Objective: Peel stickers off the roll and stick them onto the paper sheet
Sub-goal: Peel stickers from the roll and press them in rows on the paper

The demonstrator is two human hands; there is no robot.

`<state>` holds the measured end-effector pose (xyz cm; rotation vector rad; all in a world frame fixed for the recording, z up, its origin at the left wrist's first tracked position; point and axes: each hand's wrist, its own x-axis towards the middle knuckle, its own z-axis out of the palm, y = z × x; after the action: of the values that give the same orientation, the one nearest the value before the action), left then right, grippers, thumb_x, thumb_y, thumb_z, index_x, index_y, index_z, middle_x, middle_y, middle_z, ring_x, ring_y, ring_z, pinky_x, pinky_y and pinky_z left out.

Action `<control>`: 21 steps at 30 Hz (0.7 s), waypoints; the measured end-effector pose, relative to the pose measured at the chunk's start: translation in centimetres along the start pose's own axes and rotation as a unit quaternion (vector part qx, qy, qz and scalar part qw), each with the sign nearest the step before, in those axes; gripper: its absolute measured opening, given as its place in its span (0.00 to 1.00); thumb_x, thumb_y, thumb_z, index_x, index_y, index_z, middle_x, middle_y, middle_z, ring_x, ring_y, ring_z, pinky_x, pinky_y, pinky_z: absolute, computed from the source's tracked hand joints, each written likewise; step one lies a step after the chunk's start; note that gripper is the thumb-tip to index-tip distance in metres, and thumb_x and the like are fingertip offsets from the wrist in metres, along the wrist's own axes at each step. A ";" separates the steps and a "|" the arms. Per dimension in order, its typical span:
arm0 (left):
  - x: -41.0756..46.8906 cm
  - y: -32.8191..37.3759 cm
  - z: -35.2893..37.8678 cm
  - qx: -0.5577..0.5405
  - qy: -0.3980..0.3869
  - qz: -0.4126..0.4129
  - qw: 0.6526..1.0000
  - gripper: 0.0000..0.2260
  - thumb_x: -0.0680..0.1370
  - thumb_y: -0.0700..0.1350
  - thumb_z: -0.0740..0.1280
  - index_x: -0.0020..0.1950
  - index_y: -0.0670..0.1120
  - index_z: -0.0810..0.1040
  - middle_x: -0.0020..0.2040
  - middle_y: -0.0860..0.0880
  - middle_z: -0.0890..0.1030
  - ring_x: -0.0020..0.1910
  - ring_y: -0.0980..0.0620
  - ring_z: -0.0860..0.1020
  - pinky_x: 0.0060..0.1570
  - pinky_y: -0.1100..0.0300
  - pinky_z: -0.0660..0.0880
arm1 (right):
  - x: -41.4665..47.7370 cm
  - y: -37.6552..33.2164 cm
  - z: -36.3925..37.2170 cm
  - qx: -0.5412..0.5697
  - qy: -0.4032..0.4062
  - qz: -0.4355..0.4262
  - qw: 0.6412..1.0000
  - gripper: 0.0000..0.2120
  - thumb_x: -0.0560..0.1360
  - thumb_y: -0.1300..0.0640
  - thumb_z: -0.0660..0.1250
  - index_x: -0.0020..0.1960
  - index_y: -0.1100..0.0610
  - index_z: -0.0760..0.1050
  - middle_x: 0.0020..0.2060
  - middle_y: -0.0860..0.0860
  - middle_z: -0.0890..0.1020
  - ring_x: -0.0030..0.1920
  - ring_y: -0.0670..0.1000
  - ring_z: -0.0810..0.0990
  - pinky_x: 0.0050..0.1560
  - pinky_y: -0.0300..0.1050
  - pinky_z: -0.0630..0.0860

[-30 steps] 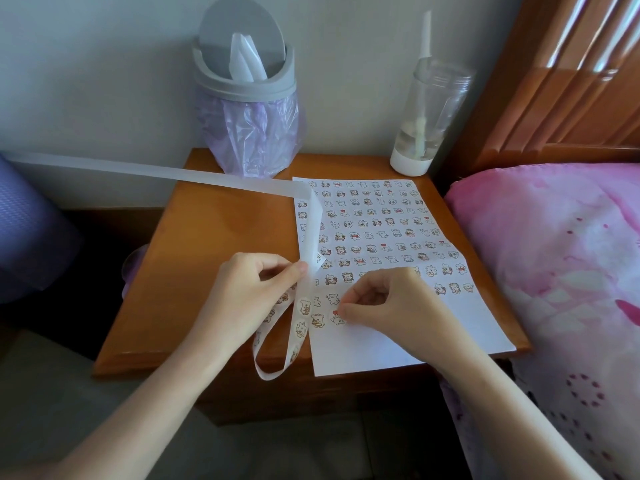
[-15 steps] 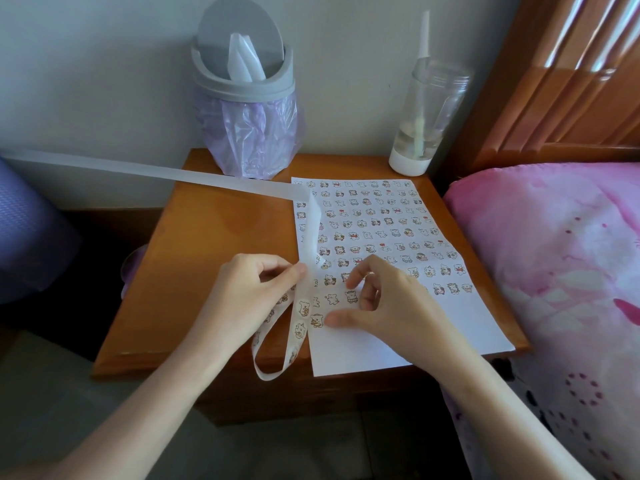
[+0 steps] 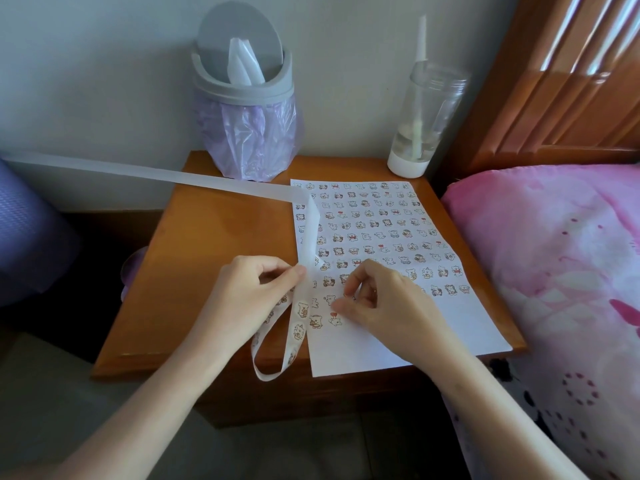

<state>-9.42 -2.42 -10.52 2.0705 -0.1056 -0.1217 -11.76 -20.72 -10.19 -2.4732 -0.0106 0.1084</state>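
My left hand (image 3: 249, 299) pinched the sticker strip (image 3: 300, 308) at the 9 o'clock edge of the paper sheet (image 3: 346, 356). At 3 o'clock from it, my right hand (image 3: 391, 306) lay curled on the sheet; I could not tell if it held anything.

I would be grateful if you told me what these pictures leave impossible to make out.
1. The roll: in the head view, the sticker strip pinched by the left hand runs off the left edge.
2. Whether the right hand holds a sticker: its own curled fingers hide this.
3. Part of the paper sheet: covered by the right hand.
4. The far stickers: designs too small to read.
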 end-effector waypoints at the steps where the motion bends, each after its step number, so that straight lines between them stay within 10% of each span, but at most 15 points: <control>1: 0.0 0.0 0.0 0.000 -0.001 -0.001 1.000 0.09 0.76 0.52 0.66 0.41 0.52 0.84 0.36 0.56 0.84 0.36 0.58 0.82 0.38 0.57 0.79 | 0.1 0.1 -0.1 0.002 0.002 -0.001 1.000 0.09 0.73 0.46 0.69 0.44 0.48 0.71 0.30 0.45 0.73 0.32 0.43 0.70 0.36 0.40 0.66; 21: 0.0 0.0 0.0 0.004 0.004 0.002 1.000 0.09 0.76 0.51 0.66 0.40 0.51 0.84 0.36 0.54 0.84 0.37 0.56 0.82 0.39 0.55 0.79 | -0.6 -1.0 0.4 -0.088 0.004 -0.001 0.996 0.20 0.68 0.34 0.67 0.48 0.47 0.68 0.33 0.41 0.70 0.32 0.43 0.69 0.32 0.37 0.63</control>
<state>-9.39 -2.40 -10.48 2.0794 -0.1065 -0.1111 -12.37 -19.68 -9.86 -2.6495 -0.0186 0.1003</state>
